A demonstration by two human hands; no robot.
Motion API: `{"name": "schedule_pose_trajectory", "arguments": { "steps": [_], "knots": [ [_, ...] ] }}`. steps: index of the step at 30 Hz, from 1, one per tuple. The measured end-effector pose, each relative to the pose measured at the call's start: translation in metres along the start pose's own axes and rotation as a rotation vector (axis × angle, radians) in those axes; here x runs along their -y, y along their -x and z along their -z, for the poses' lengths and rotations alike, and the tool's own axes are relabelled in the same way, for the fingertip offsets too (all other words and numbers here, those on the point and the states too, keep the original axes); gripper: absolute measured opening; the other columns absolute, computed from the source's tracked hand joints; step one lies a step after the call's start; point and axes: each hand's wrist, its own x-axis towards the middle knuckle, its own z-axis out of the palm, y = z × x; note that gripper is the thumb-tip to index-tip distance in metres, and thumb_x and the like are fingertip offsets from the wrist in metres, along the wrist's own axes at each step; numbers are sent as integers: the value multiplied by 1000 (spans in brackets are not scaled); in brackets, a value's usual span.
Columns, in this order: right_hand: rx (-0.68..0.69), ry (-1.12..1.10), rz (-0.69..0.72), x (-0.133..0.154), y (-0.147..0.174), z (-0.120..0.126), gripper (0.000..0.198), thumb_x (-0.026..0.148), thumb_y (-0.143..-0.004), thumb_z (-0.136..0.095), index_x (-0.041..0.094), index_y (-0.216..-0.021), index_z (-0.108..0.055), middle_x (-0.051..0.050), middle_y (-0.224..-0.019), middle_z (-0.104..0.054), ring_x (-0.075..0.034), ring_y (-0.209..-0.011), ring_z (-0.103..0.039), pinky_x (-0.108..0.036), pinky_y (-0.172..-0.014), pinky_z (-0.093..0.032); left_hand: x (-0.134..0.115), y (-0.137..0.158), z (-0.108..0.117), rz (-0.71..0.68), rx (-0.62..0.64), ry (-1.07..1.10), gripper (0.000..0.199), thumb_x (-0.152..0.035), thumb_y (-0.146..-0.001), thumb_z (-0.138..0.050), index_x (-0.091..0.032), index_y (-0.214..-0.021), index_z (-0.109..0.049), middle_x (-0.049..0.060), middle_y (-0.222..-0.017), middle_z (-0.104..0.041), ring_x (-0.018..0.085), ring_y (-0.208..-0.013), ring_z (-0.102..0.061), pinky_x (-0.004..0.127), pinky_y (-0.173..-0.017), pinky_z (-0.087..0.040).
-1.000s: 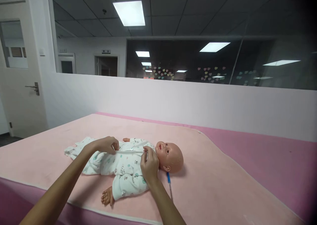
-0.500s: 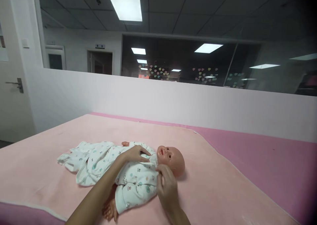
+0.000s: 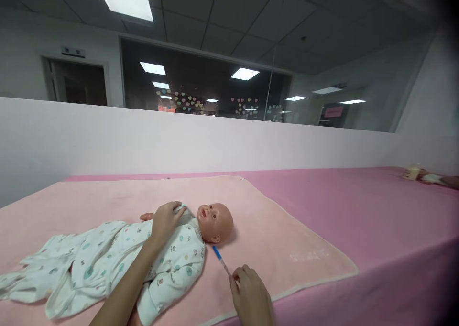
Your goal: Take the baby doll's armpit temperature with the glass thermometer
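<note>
A baby doll (image 3: 214, 222) in a white printed romper (image 3: 107, 264) lies on its back on a light pink blanket (image 3: 272, 235). My left hand (image 3: 165, 220) rests flat on the doll's far shoulder, just beside its neck. My right hand (image 3: 251, 295) is low at the blanket's near edge, its fingertips touching the near end of a thin stick with a blue tip (image 3: 221, 260) that lies beside the doll's head. Whether the fingers pinch the stick is unclear.
The blanket covers part of a long pink-covered table (image 3: 376, 221) that runs to the right. A white half wall (image 3: 215, 139) with dark glass above stands behind it. At the far right lie small objects (image 3: 412, 173) and a sleeve (image 3: 446, 180).
The view swung right. My right hand left the doll's collar and dropped to the stick by its head. My left hand moved from the romper's front up to the shoulder.
</note>
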Motion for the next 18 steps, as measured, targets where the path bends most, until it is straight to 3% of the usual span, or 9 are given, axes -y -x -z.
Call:
{"name": "schedule_pose_trajectory", "arguments": {
  "steps": [2, 4, 8, 10, 12, 18],
  "knots": [
    [-23, -18, -22, 0, -6, 15, 25, 21, -80, -42, 24, -56, -45, 2, -48, -51, -14, -42, -52, -26, -36, -34, 4, 6, 1, -84, -14, -115, 35, -45, -84, -37, -22, -98, -59, 4, -95, -65, 20, -90, -57, 30, -77, -37],
    [-43, -102, -54, 1, -18, 31, 22, 25, -82, -43, 24, -61, -48, 3, -50, -52, -13, -43, -52, -25, -38, -34, 9, 9, 0, -130, -22, -239, 37, -45, -86, -32, -23, -101, -57, 4, -94, -65, 20, -89, -58, 30, -76, -37],
    [-199, -296, -62, 10, -62, 45, 8, 26, -81, -49, 24, -76, -55, 2, -59, -56, -13, -55, -53, -25, -52, -39, 18, 9, -1, -137, -43, -387, 41, -51, -86, -28, -25, -93, -60, 1, -87, -67, 18, -82, -60, 28, -67, -36],
    [-229, -338, 87, 18, -90, 36, 8, 23, -80, -51, 23, -73, -55, 1, -59, -56, -14, -56, -51, -27, -55, -38, 18, 9, -1, -142, -57, -417, 42, -50, -87, -27, -24, -87, -61, 1, -83, -66, 16, -79, -60, 26, -64, -34],
    [-137, -337, 252, 28, -116, 19, 14, 19, -79, -51, 22, -66, -53, 1, -59, -57, -14, -57, -50, -27, -55, -36, 16, 10, -1, -134, -100, -449, 43, -49, -87, -28, -23, -81, -61, 0, -76, -65, 15, -74, -59, 26, -60, -32],
    [164, -193, 427, 63, -157, -41, 22, 11, -74, -50, 20, -55, -50, -2, -53, -56, -17, -55, -50, -33, -59, -32, 10, 15, 0, -187, -238, -471, 39, -45, -87, -33, -21, -71, -59, -1, -64, -61, 12, -66, -54, 26, -59, -28]
  ]
}}
